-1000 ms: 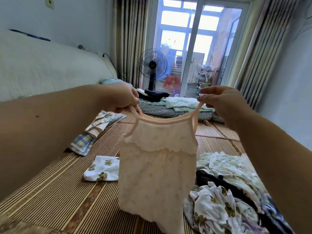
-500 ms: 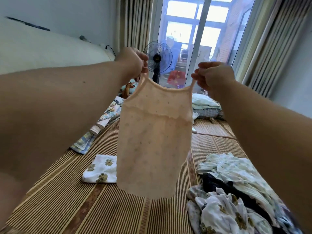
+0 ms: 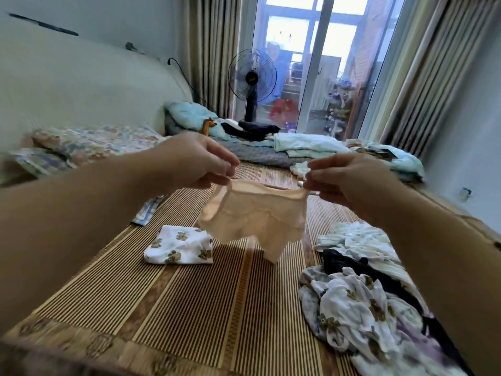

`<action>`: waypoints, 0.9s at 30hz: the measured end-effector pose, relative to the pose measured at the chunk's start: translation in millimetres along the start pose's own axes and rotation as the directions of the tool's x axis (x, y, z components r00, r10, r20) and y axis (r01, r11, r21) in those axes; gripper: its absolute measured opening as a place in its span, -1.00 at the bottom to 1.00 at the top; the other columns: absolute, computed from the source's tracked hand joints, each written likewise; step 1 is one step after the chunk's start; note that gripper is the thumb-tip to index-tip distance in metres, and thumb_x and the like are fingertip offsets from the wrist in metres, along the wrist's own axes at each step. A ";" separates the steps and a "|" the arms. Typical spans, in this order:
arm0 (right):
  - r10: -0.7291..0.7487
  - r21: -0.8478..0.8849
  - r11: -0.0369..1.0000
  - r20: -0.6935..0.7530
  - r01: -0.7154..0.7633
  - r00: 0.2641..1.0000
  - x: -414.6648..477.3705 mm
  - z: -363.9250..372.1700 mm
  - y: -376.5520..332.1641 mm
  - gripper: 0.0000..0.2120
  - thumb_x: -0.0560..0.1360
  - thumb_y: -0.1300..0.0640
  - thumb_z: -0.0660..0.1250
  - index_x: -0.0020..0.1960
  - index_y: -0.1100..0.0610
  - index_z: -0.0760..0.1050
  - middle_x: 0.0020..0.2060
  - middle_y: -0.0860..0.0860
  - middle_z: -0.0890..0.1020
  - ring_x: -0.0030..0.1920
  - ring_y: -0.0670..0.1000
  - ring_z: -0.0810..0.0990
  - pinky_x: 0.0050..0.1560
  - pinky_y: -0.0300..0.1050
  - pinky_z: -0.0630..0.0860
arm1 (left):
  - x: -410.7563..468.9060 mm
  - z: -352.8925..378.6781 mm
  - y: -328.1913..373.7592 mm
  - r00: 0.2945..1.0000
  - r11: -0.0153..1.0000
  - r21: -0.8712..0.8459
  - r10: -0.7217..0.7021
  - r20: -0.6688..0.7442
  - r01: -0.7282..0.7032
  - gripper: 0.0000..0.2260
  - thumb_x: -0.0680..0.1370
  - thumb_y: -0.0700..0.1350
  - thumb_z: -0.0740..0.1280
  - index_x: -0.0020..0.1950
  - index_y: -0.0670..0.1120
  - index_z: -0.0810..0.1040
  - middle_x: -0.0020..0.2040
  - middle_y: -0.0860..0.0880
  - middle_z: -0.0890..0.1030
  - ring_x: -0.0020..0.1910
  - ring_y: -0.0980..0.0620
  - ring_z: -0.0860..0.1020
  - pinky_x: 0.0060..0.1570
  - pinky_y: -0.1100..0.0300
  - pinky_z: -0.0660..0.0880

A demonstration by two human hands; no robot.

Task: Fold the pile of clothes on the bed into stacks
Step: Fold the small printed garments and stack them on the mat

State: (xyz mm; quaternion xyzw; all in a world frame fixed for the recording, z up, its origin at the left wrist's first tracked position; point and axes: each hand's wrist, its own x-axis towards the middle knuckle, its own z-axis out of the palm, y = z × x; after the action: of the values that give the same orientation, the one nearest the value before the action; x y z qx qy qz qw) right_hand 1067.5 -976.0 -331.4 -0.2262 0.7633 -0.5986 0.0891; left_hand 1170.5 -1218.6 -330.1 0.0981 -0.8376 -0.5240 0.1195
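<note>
Straps of the peach camisole (image 3: 254,221) sit pinched in our left grip (image 3: 195,161) and right grip (image 3: 352,183); it hangs bunched above the striped bed mat (image 3: 189,308), between the folded bear-print cloth (image 3: 179,245) and the unfolded pile (image 3: 360,294).

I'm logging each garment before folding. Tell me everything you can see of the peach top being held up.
The peach top is a small, thin camisole with narrow straps and a ruffled seam across the chest. The left hand pinches one strap, the right hand the other. It hangs crumpled in the air above the striped mat, apparently touching nothing else.
</note>
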 end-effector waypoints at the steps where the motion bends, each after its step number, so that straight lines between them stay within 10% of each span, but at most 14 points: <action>1: 0.051 -0.037 0.998 0.048 -0.049 0.998 -13.8 0.1 13.5 -0.87 0.49 0.26 0.37 0.03 0.14 0.60 -0.14 0.07 0.73 -0.11 0.00 0.72 -0.24 -0.22 0.62 | -13.0 5.7 -12.6 0.997 0.998 0.034 -0.054 0.058 0.052 -0.87 0.55 -0.24 0.34 -0.01 -0.06 0.66 -0.18 0.00 0.72 -0.19 0.11 0.69 -0.29 0.28 0.51; 12: 0.410 -0.212 0.909 0.297 -0.359 0.862 -107.1 13.5 112.6 -0.87 0.48 0.30 0.40 0.01 0.16 0.62 -0.16 0.11 0.73 -0.22 0.00 0.70 -0.09 -0.04 0.57 | -91.9 44.7 -109.2 0.768 0.932 0.222 -0.362 0.528 0.287 -0.86 0.53 -0.03 0.36 -0.01 -0.02 0.69 -0.02 0.01 0.72 -0.07 0.07 0.69 -0.20 0.30 0.53; 17: 0.319 -0.039 0.948 0.170 -0.317 0.932 -76.9 18.0 106.3 -0.85 0.48 0.29 0.36 0.03 0.16 0.59 -0.20 0.06 0.73 -0.25 -0.04 0.70 -0.25 -0.19 0.60 | -60.2 46.0 -115.5 0.855 0.951 0.093 -0.306 0.419 0.294 -0.84 0.56 -0.04 0.34 0.02 -0.07 0.67 -0.04 -0.02 0.72 -0.12 0.07 0.69 -0.24 0.28 0.54; 27: 0.184 0.024 0.983 -0.129 -0.182 0.974 63.0 40.4 145.1 -0.53 0.43 0.31 0.46 0.32 0.23 0.48 0.10 0.09 0.65 0.07 0.03 0.62 0.08 -0.11 0.56 | 67.8 61.8 -152.5 0.966 0.950 -0.177 -0.245 0.086 0.257 -0.85 0.55 -0.13 0.34 0.08 -0.07 0.64 -0.03 -0.08 0.70 -0.01 -0.02 0.66 -0.20 0.17 0.45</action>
State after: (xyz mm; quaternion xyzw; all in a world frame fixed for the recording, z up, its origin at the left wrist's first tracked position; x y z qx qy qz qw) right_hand 993.7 -1013.5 -472.2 -0.1148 0.7814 -0.6060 0.0951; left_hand 1093.2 -1251.3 -487.1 0.1754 -0.7690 -0.6138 0.0339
